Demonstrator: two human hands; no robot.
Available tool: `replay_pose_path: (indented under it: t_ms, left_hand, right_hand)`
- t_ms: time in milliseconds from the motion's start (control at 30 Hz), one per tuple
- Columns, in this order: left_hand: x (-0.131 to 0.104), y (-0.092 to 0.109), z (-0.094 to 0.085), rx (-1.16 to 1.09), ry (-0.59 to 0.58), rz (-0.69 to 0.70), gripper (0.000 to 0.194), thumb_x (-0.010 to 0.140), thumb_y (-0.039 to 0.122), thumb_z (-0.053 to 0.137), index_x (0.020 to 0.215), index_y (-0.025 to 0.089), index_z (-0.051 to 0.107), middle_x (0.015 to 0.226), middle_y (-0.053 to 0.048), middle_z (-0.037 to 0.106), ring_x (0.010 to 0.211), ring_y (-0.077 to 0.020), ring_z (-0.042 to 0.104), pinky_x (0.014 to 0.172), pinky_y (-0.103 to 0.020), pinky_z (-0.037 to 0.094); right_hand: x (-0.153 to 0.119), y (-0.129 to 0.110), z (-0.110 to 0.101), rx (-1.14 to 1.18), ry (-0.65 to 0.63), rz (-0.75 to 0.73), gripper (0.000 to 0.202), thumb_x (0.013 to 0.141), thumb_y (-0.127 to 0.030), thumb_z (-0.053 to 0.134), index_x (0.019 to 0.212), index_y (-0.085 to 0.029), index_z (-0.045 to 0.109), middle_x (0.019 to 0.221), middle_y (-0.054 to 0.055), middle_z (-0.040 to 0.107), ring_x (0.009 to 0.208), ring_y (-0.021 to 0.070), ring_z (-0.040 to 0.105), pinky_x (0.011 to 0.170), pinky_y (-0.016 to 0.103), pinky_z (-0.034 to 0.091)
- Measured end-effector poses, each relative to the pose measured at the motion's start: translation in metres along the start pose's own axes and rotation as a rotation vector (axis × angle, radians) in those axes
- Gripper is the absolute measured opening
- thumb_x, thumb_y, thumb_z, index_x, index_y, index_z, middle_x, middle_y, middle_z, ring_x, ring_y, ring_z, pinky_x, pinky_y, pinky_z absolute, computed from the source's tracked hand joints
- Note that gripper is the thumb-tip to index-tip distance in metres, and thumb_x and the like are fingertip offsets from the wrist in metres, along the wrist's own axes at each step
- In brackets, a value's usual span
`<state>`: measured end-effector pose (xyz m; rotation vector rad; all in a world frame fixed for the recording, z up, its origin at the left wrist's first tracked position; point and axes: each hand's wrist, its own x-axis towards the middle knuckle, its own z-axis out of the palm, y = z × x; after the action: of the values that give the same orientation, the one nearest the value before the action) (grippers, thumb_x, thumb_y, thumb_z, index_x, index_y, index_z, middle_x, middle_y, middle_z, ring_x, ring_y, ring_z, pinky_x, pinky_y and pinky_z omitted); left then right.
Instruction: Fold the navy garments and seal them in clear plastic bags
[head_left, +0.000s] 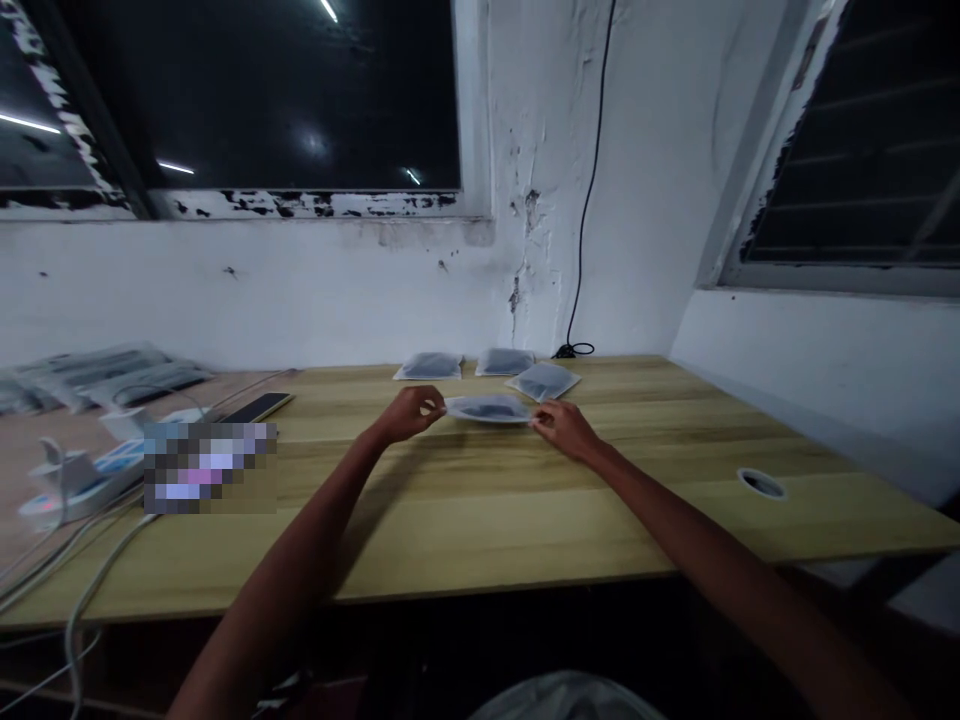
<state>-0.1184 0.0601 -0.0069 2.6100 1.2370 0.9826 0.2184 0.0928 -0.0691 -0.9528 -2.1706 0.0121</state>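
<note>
A frosted plastic bag (489,409) with something dark inside is stretched flat between my hands, low over the wooden table. My left hand (412,413) pinches its left end between thumb and fingers. At the other end, my right hand (564,428) grips the right corner the same way. Just beyond lie similar frosted bags: one at the left (430,366), one in the middle (505,361), and one set at an angle (545,381) close to my right hand. What the bags contain is too blurred to name.
On the left, a power strip (82,497) with plugs and white cables sits near a dark phone (259,408) and a pixelated patch. More packed bags (105,375) are heaped at the far left. A black cable (581,250) hangs down the wall; a round cable hole (762,484) pierces the table (660,510).
</note>
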Motion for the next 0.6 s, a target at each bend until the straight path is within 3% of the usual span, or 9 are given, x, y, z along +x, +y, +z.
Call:
replay_pose_path:
  t_ms: [67, 133, 267, 433, 500, 600]
  left_hand:
    - [-0.007, -0.017, -0.001, 0.159, -0.079, -0.023, 0.016, 0.079, 0.024, 0.063, 0.093, 0.016, 0.066, 0.099, -0.009, 0.069, 0.092, -0.0205, 0.065, 0.086, -0.036, 0.054]
    - [-0.011, -0.022, 0.003, 0.242, -0.149, 0.003, 0.034, 0.075, 0.021, 0.065, 0.109, 0.018, 0.064, 0.117, -0.01, 0.065, 0.109, -0.0233, 0.06, 0.098, -0.039, 0.048]
    - [-0.009, 0.004, 0.026, 0.211, -0.3, 0.107, 0.046, 0.083, 0.035, 0.064, 0.127, 0.023, 0.058, 0.135, -0.009, 0.056, 0.125, -0.0237, 0.052, 0.106, -0.038, 0.041]
    - [-0.007, 0.042, 0.07, 0.233, -0.393, 0.111, 0.051, 0.095, 0.052, 0.043, 0.138, 0.024, 0.05, 0.144, -0.009, 0.049, 0.132, -0.0251, 0.046, 0.11, -0.04, 0.036]
    - [-0.008, 0.04, 0.084, 0.265, -0.403, 0.075, 0.054, 0.098, 0.053, 0.035, 0.141, 0.022, 0.047, 0.149, -0.01, 0.042, 0.138, -0.0254, 0.039, 0.114, -0.041, 0.031]
    - [-0.005, 0.023, 0.097, 0.294, -0.382, 0.02, 0.056, 0.099, 0.052, 0.031, 0.144, 0.02, 0.042, 0.153, -0.01, 0.035, 0.143, -0.0247, 0.03, 0.117, -0.042, 0.026]
  right_hand:
    - [-0.003, -0.009, 0.007, 0.109, -0.077, -0.047, 0.012, 0.084, -0.021, 0.064, 0.093, -0.018, 0.07, 0.094, 0.007, 0.072, 0.086, 0.0194, 0.066, 0.08, 0.031, 0.05]
    - [-0.007, -0.016, 0.012, 0.17, -0.149, -0.097, 0.023, 0.083, -0.022, 0.064, 0.106, -0.019, 0.069, 0.109, 0.009, 0.071, 0.101, 0.0219, 0.065, 0.091, 0.036, 0.049]
    - [-0.01, -0.018, 0.015, 0.208, -0.223, -0.153, 0.04, 0.084, -0.024, 0.063, 0.124, -0.021, 0.063, 0.126, 0.009, 0.065, 0.117, 0.0229, 0.059, 0.103, 0.04, 0.043]
    - [-0.003, 0.012, 0.02, 0.028, -0.053, -0.04, 0.046, 0.083, -0.016, 0.055, 0.128, -0.02, 0.059, 0.132, 0.009, 0.06, 0.123, 0.0229, 0.053, 0.108, 0.041, 0.04]
    - [0.002, 0.031, 0.024, -0.108, -0.013, 0.041, 0.05, 0.082, -0.015, 0.054, 0.131, -0.016, 0.056, 0.135, 0.013, 0.055, 0.127, 0.0243, 0.048, 0.11, 0.041, 0.037]
    - [0.009, 0.052, 0.029, -0.234, -0.108, 0.137, 0.042, 0.085, -0.017, 0.052, 0.126, -0.011, 0.059, 0.13, 0.016, 0.058, 0.122, 0.0251, 0.05, 0.107, 0.039, 0.038]
